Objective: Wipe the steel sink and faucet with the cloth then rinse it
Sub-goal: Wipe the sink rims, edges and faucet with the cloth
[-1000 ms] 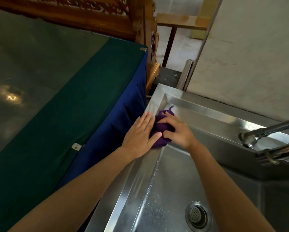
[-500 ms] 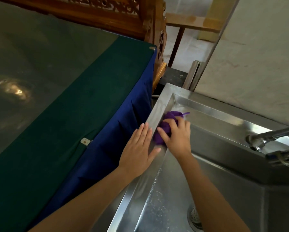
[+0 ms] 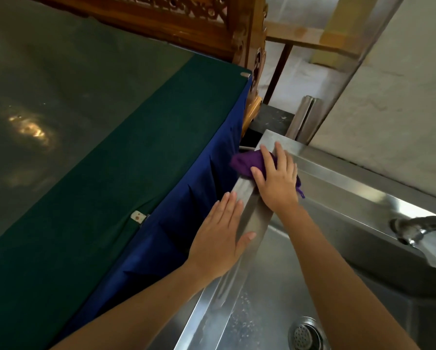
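A steel sink [image 3: 343, 173] fills the lower right, with a round drain [image 3: 305, 333] at the bottom. My right hand [image 3: 276, 179] presses a bunched purple cloth [image 3: 247, 162] onto the sink's left rim near the far corner. Flat on the same rim, closer to me, lies my left hand [image 3: 220, 238], fingers spread and holding nothing. The steel faucet [image 3: 418, 229] reaches in from the right edge, apart from both hands. Water droplets speckle the basin's left wall.
A table under green and blue fabric [image 3: 126, 198] butts against the sink's left side. Carved wooden furniture [image 3: 249, 41] stands behind it. A pale wall [image 3: 388, 97] runs along the sink's back edge, with metal bars [image 3: 305, 120] leaning at the corner.
My right hand has slid the cloth along the left rim toward the far corner and now lies flatter over it. My left hand stays flat on the rim.
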Available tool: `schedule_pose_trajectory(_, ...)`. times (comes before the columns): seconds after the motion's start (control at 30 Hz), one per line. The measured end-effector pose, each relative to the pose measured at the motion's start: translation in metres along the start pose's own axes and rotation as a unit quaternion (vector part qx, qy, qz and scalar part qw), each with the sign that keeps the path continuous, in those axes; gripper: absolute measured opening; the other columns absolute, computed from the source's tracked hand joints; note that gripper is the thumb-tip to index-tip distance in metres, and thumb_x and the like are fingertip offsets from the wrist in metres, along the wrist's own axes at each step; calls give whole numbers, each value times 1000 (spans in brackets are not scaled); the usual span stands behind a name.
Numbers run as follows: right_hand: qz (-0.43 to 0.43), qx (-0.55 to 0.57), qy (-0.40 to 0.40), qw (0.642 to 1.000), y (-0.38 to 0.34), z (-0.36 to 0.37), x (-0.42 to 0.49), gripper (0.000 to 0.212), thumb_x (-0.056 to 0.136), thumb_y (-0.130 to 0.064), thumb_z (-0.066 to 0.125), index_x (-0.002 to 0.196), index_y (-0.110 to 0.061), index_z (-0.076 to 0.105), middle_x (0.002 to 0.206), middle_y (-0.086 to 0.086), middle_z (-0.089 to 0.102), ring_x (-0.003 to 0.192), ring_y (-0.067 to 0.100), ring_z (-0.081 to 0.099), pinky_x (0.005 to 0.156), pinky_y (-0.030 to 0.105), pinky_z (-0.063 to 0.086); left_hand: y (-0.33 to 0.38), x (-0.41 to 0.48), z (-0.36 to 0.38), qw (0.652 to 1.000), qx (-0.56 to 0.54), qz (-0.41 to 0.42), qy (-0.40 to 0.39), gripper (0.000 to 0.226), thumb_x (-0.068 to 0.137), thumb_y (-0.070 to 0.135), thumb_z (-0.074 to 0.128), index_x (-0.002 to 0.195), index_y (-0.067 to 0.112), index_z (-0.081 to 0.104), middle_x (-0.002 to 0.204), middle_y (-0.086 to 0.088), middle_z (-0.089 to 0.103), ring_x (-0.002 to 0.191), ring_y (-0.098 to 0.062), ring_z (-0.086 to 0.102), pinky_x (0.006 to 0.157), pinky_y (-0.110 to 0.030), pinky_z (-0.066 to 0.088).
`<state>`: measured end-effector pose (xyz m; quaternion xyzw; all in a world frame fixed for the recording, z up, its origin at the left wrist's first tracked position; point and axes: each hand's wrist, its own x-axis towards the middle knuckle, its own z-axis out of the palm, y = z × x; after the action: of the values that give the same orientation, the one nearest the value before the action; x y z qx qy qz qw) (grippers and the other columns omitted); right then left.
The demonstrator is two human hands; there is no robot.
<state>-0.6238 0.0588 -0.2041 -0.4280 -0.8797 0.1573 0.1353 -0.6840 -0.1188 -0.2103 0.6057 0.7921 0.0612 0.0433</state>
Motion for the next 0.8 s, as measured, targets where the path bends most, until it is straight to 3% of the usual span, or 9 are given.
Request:
schedule_pose_trajectory(0.1, 4, 50, -11, 999, 6, 10, 12, 54, 96, -47, 36, 146, -27, 26, 156, 10, 17, 144, 31, 13, 118, 50, 8, -1, 1, 1, 1000, 5, 0, 0, 71, 98, 54, 10, 142, 2, 30, 151, -15, 31, 141, -26, 26, 112, -43, 30)
schedule_pose_trajectory(0.3, 116, 7, 33, 993, -2, 17, 41, 53, 99, -45, 25, 148, -26, 20, 159, 11, 5, 147, 30, -2, 116, 46, -7, -1, 1, 4, 1000, 8, 3, 8, 71, 97, 54, 13, 142, 2, 30, 151, -15, 31, 141, -26, 24, 112, -37, 21)
schedule_pose_trajectory(0.47, 58, 55, 26, 996, -2, 14, 22, 47, 101, -37, 26, 145, -23, 29, 158, 10, 13, 147, 27, 4, 119, 43, 1, 0, 0, 3, 1000, 24, 0, 5, 70, 97, 54, 14, 143, 2, 28, 151, -15, 30, 142, -25, 23, 114, -38, 23)
schedule_pose_trajectory(0.6, 64, 86, 27, 994, -20, 13, -22, 50, 99, -40, 24, 144, -19, 33, 158, 10, 11, 147, 27, 6, 120, 42, 7, 1, 0, 1, 1000, 23, 2, 3, 72, 97, 55, 15, 143, 2, 29, 152, -15, 29, 142, -26, 21, 111, -39, 19)
schedule_pose_trajectory(0.73, 92, 112, -15, 989, -38, 16, -51, 63, 92, -48, 17, 149, -20, 18, 159, 15, 2, 147, 27, -2, 119, 40, 1, 1, 2, -2, 1000, 5, 2, 5, 73, 97, 56, 13, 145, 4, 27, 152, -13, 28, 143, -22, 19, 112, -39, 19)
schedule_pose_trajectory(0.8, 115, 145, -38, 982, -37, 11, -50, 66, 93, -48, 28, 150, -20, 9, 159, 16, -2, 147, 27, -5, 119, 41, 2, 0, 1, -3, 1000, -7, 4, 2, 72, 97, 56, 12, 145, 5, 27, 153, -12, 27, 144, -21, 17, 112, -38, 20)
